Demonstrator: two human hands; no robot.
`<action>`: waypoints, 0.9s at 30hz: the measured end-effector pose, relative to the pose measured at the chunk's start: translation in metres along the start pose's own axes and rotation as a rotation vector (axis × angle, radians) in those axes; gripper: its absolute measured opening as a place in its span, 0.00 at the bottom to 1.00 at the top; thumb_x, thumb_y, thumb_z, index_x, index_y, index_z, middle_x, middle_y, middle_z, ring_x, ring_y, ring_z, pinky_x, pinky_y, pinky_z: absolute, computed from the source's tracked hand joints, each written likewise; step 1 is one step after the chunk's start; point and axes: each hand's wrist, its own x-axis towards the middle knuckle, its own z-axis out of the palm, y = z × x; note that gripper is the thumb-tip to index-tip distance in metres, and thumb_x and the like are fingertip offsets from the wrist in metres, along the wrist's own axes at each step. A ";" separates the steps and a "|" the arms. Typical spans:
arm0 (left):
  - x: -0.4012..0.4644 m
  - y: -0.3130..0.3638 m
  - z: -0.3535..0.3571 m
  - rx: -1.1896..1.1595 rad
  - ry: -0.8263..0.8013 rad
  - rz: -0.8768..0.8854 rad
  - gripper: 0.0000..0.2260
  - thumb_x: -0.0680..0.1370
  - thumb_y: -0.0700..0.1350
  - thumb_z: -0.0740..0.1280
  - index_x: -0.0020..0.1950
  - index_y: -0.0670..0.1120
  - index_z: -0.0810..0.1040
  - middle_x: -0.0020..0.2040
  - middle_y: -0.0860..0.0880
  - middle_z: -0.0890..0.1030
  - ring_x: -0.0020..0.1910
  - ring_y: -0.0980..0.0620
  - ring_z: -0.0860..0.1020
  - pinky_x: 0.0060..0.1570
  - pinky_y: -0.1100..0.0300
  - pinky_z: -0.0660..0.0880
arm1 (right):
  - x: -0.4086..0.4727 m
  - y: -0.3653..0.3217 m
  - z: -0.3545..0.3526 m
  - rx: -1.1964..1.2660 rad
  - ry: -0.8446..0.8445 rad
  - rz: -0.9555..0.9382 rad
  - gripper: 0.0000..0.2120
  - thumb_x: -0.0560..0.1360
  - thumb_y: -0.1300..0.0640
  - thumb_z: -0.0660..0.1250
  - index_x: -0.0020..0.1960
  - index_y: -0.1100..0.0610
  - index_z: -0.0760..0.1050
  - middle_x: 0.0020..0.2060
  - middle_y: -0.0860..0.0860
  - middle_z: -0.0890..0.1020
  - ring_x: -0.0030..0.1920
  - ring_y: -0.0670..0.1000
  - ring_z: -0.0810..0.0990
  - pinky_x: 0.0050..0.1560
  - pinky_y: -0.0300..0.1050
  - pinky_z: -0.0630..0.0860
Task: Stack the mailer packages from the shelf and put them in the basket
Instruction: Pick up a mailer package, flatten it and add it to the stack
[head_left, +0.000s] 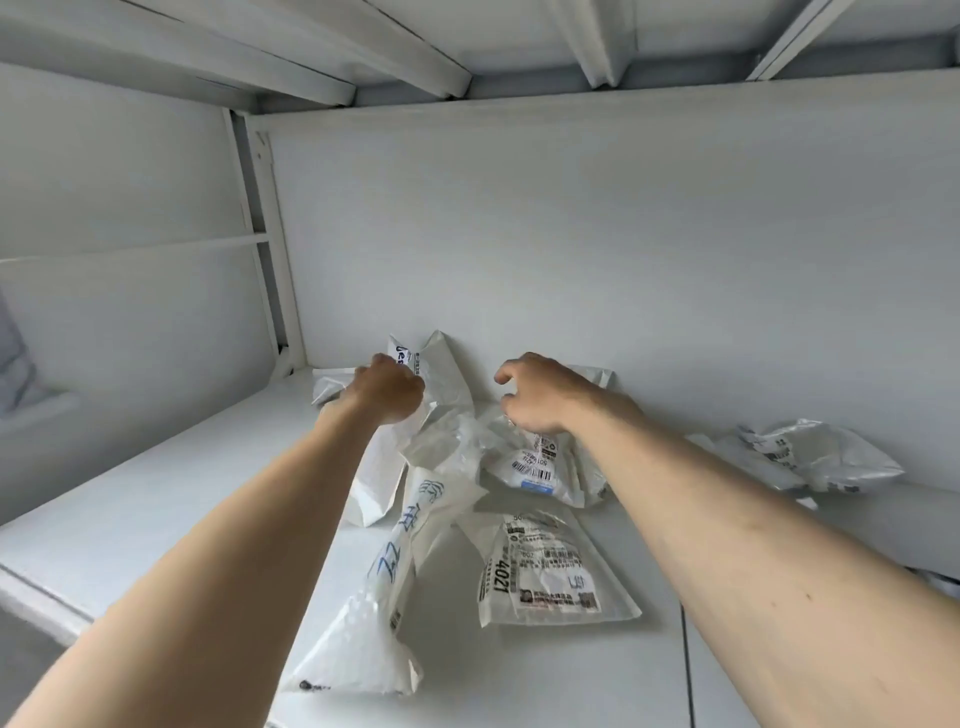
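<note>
Several white mailer packages lie in a loose heap on the white shelf (156, 499). My left hand (387, 387) grips the top of an upright mailer (441, 374) that leans by the back wall. My right hand (535, 392) hovers with curled fingers over a crumpled mailer with a barcode label (535, 470); whether it touches the bag cannot be told. A long mailer with blue writing (384, 571) lies toward the front. Beside it a flat mailer marked 4021 (550, 571) lies label up. The basket is not in view.
Another crumpled mailer (810, 454) lies apart at the right by the back wall. A white upright post (270, 249) stands at the shelf's left rear corner. The shelf above (467, 47) hangs low overhead. The shelf's front edge runs at lower left.
</note>
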 end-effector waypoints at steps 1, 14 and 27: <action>0.011 -0.004 0.004 0.039 -0.008 -0.002 0.21 0.80 0.48 0.53 0.70 0.43 0.70 0.71 0.43 0.67 0.69 0.40 0.65 0.67 0.45 0.66 | 0.008 0.000 0.002 -0.015 0.002 -0.003 0.22 0.79 0.61 0.59 0.73 0.57 0.67 0.73 0.54 0.66 0.72 0.56 0.67 0.69 0.47 0.66; 0.102 -0.002 0.052 0.263 0.055 0.113 0.16 0.80 0.44 0.52 0.63 0.45 0.74 0.68 0.51 0.69 0.69 0.46 0.63 0.61 0.49 0.63 | 0.064 0.034 0.035 -0.252 -0.039 -0.049 0.17 0.76 0.60 0.60 0.63 0.54 0.75 0.63 0.53 0.76 0.62 0.56 0.76 0.61 0.52 0.75; -0.058 0.088 -0.062 0.251 0.360 0.589 0.16 0.83 0.48 0.53 0.62 0.56 0.78 0.70 0.59 0.70 0.76 0.58 0.56 0.69 0.49 0.49 | -0.089 0.032 -0.095 0.083 0.193 0.059 0.25 0.79 0.49 0.62 0.73 0.59 0.64 0.69 0.58 0.72 0.66 0.58 0.73 0.64 0.51 0.72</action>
